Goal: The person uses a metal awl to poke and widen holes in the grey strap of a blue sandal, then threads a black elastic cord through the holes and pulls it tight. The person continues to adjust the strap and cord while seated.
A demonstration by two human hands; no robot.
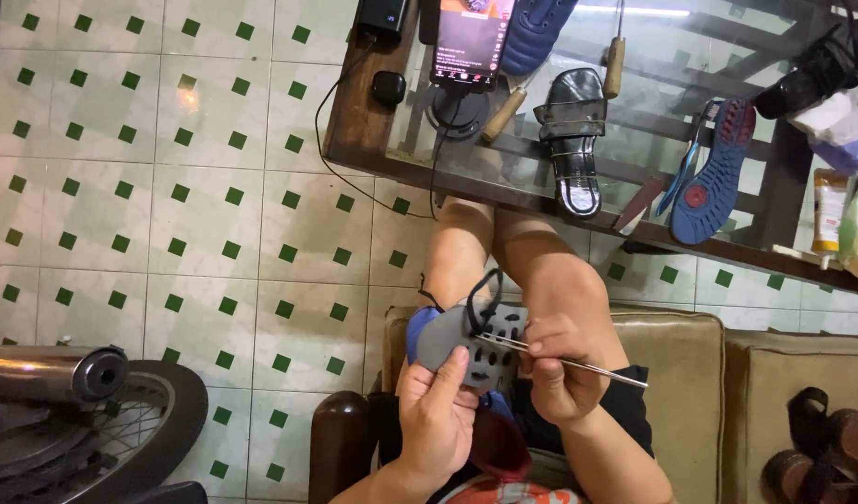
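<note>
Looking down from the head camera, the left hand (pixel 435 411) is closed around the lower edge of a grey sandal (pixel 471 343) with a blue edge, thumb pressed flat on its perforated face, holding it steady over the knees. Just to the right of that hand, the right hand (pixel 559 369) is curled shut on a thin metal awl (pixel 564 357), whose tip reaches left onto the sandal's face near the oval holes while its shaft sticks out past the knuckles. A black cord (pixel 482 289) loops up from the sandal's top edge, just beyond both hands. Doing this stitching well likely means keeping the left thumb clear of the awl's point, bracing the sandal against the leg, and pushing the tool in line with its shaft so it does not slip sideways. Farther ahead of the hands, a glass-topped table (pixel 363 140) carries a phone on a stand (pixel 468 42), a black sandal (pixel 573 140) and a blue shoe sole (pixel 718 173).
</note>
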